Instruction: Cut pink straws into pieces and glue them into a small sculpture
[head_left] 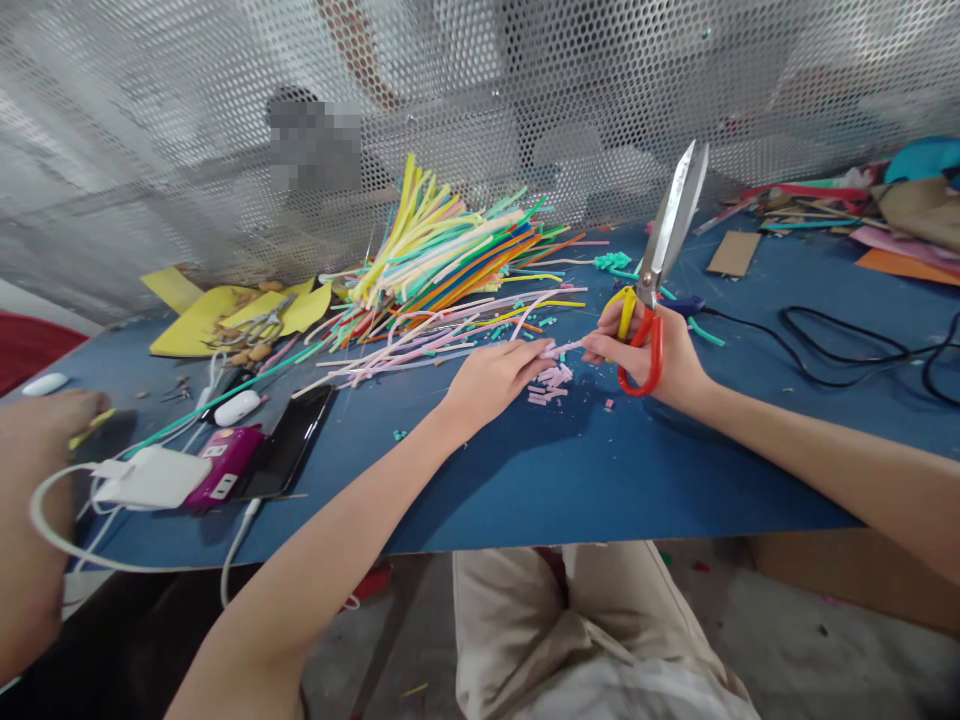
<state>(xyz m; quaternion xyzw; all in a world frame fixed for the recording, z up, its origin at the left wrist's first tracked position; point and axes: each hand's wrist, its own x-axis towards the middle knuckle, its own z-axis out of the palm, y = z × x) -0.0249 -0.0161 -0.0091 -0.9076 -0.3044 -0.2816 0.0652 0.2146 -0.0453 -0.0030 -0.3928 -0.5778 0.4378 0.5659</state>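
Fingers, left hand (pixel 487 382): closed, pinching left end of lilac strip (pixel 571 345). Fingers, right hand (pixel 664 355): thumb and index on right end of same strip, also holding red-and-yellow scissors (pixel 654 285), blades up and away, tips slightly apart. So strip: between both hands, above blue table (pixel 465 500).

Near to far:
- Below table edge: beige trousers (pixel 510 610).
- At left: another person's hand (pixel 49 425); then white charger (pixel 154 477) beside magenta block (pixel 227 465), dark phone (pixel 292 440) just right of that.
- Just under left fingertips: small pile of cut lilac pieces (pixel 549 392).
- Right of right hand: loose black cable (pixel 810 372).
- Beyond left hand: long lilac strips (pixel 450 322); farther left, yellow sheets (pixel 187 335) under metal scissors (pixel 266 325).
- Farther back: big multicoloured bundle (pixel 450 250); to right, cardboard piece (pixel 733 253).
- At back: perforated metal screen (pixel 465 120).
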